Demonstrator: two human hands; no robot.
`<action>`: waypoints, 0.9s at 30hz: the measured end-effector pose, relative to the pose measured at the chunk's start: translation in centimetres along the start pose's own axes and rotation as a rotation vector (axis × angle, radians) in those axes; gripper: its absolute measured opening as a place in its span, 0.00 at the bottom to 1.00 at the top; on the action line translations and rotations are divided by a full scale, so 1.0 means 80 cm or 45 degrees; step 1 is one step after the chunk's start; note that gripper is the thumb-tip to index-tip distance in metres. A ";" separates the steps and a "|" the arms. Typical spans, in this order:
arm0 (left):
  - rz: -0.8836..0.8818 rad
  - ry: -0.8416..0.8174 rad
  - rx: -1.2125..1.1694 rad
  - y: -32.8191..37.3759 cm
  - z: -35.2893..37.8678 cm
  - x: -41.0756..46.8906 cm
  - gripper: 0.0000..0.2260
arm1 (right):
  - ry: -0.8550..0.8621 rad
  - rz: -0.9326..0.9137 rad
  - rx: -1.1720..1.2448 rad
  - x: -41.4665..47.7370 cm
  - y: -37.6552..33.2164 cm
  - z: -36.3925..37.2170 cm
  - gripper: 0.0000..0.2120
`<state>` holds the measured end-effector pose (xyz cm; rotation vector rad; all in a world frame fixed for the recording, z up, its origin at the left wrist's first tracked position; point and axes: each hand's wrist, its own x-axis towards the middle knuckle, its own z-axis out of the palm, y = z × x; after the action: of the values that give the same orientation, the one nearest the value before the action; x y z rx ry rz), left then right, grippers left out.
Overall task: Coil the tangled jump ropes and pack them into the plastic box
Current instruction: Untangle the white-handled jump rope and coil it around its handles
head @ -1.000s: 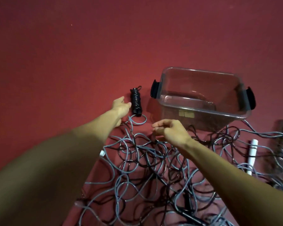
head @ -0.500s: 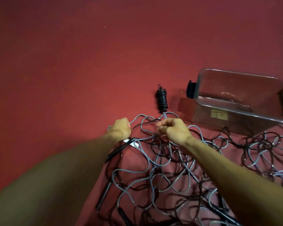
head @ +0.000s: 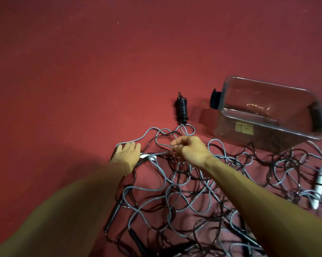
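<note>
1. Two hands are working apart from each other at the 12 o'clock edge of the rope pile, on a red floor (head: 82, 71).
2. A black handle (head: 113, 217) is lying at 6 o'clock of the left hand (head: 127, 154), just beside that forearm.
3. The left hand is lying palm down with its fingers straight, pressing on grey and dark strands at the pile's 10 o'clock corner and curling around nothing.
4. A white handle end (head: 149, 157) is showing just beside that hand's thumb, at its 3 o'clock.
5. The tangled jump ropes (head: 175, 197), grey and black strands looping over each other, are spreading across the floor from the view's centre toward 3 and 6 o'clock, outside the box.
6. A coiled black rope (head: 181, 110) is lying on the floor at 12 o'clock of the right hand (head: 190, 151), with grey loops reaching its near end.
7. The right hand is curling its fingers and pinching a grey strand of the tangle, lifting it slightly at the pile's far edge.
8. The plastic box (head: 230, 127), clear with black latches at both ends, is standing at 3 o'clock of the coil and apart from it, with rope loops reaching its near wall.
9. A white handle (head: 321, 184) is lying among the strands at 5 o'clock of the box, near the view's edge.
</note>
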<state>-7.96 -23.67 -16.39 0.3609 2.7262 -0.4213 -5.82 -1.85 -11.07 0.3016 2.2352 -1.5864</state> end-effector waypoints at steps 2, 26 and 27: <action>-0.042 0.000 -0.072 0.001 -0.001 -0.001 0.19 | -0.029 0.015 0.021 -0.004 -0.002 -0.004 0.12; -0.231 0.399 -0.975 0.019 -0.210 -0.054 0.09 | 0.013 -0.090 -0.025 -0.087 -0.076 -0.058 0.10; -0.246 0.451 -1.080 0.024 -0.231 -0.069 0.08 | 0.032 -0.101 -0.067 -0.099 -0.083 -0.064 0.08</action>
<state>-8.02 -16.79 1.72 -0.0721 2.9629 0.8192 -2.15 1.03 -0.51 0.2224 2.3309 -1.5680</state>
